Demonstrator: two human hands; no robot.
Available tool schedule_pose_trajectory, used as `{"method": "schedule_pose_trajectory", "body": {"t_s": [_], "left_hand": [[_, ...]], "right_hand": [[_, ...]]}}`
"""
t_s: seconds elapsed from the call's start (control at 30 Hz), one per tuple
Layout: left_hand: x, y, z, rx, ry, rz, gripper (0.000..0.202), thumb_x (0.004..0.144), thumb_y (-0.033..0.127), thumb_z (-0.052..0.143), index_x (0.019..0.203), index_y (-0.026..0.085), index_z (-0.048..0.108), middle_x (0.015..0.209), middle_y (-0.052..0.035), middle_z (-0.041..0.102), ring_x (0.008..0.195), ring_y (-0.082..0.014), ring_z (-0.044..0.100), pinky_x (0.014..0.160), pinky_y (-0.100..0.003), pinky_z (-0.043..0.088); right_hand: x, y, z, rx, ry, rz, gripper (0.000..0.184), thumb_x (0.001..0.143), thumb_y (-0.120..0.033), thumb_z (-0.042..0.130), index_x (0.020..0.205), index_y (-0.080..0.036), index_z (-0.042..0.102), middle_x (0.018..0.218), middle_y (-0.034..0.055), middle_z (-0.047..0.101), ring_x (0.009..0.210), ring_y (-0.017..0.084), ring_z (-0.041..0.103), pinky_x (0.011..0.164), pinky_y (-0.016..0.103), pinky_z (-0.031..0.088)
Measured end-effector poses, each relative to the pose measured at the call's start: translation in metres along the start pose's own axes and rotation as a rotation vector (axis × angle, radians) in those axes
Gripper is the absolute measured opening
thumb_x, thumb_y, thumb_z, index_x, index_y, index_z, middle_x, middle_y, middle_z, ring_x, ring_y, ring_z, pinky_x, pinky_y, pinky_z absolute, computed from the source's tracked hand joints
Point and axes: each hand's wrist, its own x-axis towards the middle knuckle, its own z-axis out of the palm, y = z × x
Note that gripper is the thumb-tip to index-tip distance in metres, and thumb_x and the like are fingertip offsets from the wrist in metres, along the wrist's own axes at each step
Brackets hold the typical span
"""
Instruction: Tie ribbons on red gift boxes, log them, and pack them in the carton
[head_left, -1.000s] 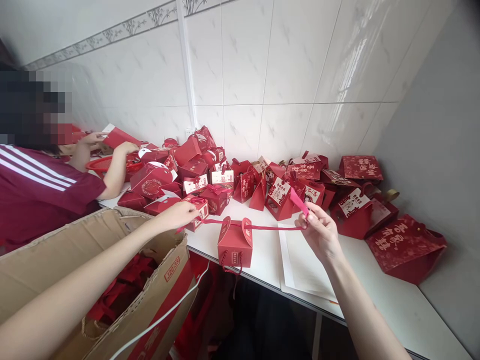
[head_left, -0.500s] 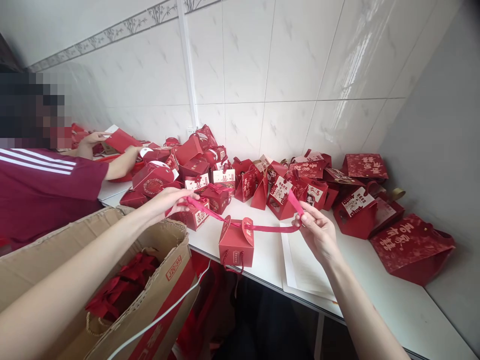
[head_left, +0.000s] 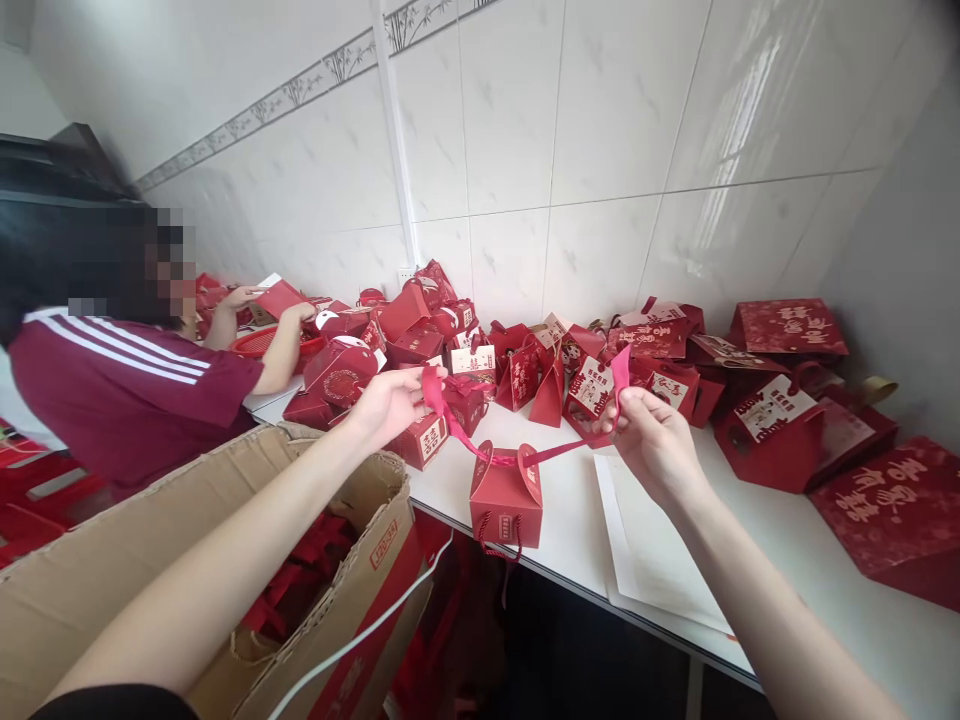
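A small red gift box (head_left: 507,505) with two rounded top flaps and a twisted cord handle stands upright at the table's front edge. A dark pink ribbon (head_left: 562,452) passes through its flaps. My left hand (head_left: 397,400) pinches one end of the ribbon, up and to the left of the box. On the right, my right hand (head_left: 651,432) grips the other end between thumb and fingers, its tip sticking up. Both ribbon halves slope down to the flaps.
Many red gift boxes (head_left: 420,320) crowd the white table (head_left: 570,555) along the tiled wall. Papers (head_left: 660,540) lie right of the small box. A cardboard carton (head_left: 375,590) with red boxes inside stands at left, a white cable (head_left: 360,640) across it. Beyond, a person (head_left: 150,390) handles red card.
The ribbon's left end has risen and now loops over my left fingers. Both ribbon halves slope more steeply. The view has shifted left, and the co-worker's hands still hold red card.
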Motion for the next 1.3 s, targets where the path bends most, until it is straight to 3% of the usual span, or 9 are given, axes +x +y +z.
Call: {"method": "schedule_pose_trajectory", "body": {"t_s": [0.17,0.3,0.43,0.67,0.77,1.1,1.2,1.3], "left_hand": [[0.013,-0.031,0.012,0.014,0.098,0.069,0.023,0.057,0.003,0.051,0.073,0.012,0.066,0.071,-0.004,0.063,0.066,-0.0108,0.057,0.068,-0.025,0.046],[0.02,-0.044,0.019,-0.008,0.069,0.195,0.017,0.059,0.009,0.064,0.076,0.014,0.065,0.073,-0.0014,0.062,0.065,-0.0087,0.055,0.063,-0.021,0.043],[0.019,-0.037,0.027,-0.061,0.073,0.31,0.02,0.06,0.019,0.07,0.077,0.016,0.059,0.073,0.0018,0.059,0.066,-0.0077,0.055,0.066,-0.021,0.044],[0.015,-0.023,0.062,-0.159,0.002,0.362,0.037,0.062,0.014,0.067,0.094,0.019,0.049,0.072,0.0027,0.059,0.062,-0.0092,0.057,0.063,-0.024,0.044],[0.011,-0.021,0.072,-0.142,-0.003,0.398,0.034,0.063,0.015,0.068,0.091,0.019,0.049,0.077,0.0016,0.06,0.065,-0.0097,0.059,0.065,-0.025,0.045],[0.006,-0.018,0.074,-0.014,0.016,0.47,0.024,0.068,0.025,0.07,0.078,0.019,0.048,0.066,0.0029,0.058,0.059,-0.009,0.056,0.059,-0.022,0.044],[0.005,-0.016,0.072,0.118,0.036,0.537,0.017,0.071,0.024,0.067,0.079,0.019,0.052,0.065,0.0017,0.059,0.055,-0.0097,0.056,0.055,-0.022,0.044],[0.0,-0.013,0.071,0.291,0.003,0.614,0.009,0.072,0.021,0.065,0.079,0.018,0.06,0.074,-0.0031,0.065,0.063,-0.0138,0.061,0.058,-0.023,0.047]], "right_hand": [[0.01,-0.007,0.017,-0.035,0.045,-0.058,0.03,0.061,-0.044,0.079,0.068,-0.021,0.061,0.058,-0.0025,0.05,0.052,0.01,0.047,0.05,0.024,0.043],[0.015,-0.01,0.035,-0.081,0.019,-0.084,0.031,0.063,-0.045,0.077,0.066,-0.02,0.059,0.056,-0.0037,0.046,0.048,0.009,0.044,0.045,0.022,0.037],[0.022,-0.009,0.055,-0.12,-0.036,-0.119,0.031,0.067,-0.048,0.073,0.07,-0.021,0.059,0.054,-0.0045,0.047,0.046,0.01,0.042,0.044,0.023,0.035],[0.033,-0.005,0.088,-0.127,-0.198,-0.12,0.03,0.069,-0.048,0.071,0.069,-0.02,0.061,0.052,-0.0045,0.048,0.047,0.01,0.042,0.046,0.023,0.034],[0.033,-0.008,0.095,-0.181,-0.209,-0.134,0.031,0.068,-0.049,0.071,0.067,-0.019,0.063,0.054,-0.0032,0.052,0.05,0.011,0.044,0.049,0.024,0.037],[0.03,-0.013,0.099,-0.218,-0.237,-0.101,0.03,0.067,-0.047,0.072,0.067,-0.018,0.065,0.062,0.0005,0.062,0.059,0.015,0.056,0.059,0.027,0.046],[0.026,-0.014,0.099,-0.251,-0.244,-0.106,0.031,0.065,-0.048,0.073,0.064,-0.018,0.064,0.062,0.0009,0.062,0.059,0.014,0.056,0.061,0.027,0.046],[0.022,-0.014,0.1,-0.25,-0.252,-0.094,0.032,0.063,-0.048,0.074,0.064,-0.018,0.064,0.062,0.0013,0.063,0.058,0.014,0.057,0.06,0.027,0.046]]}}
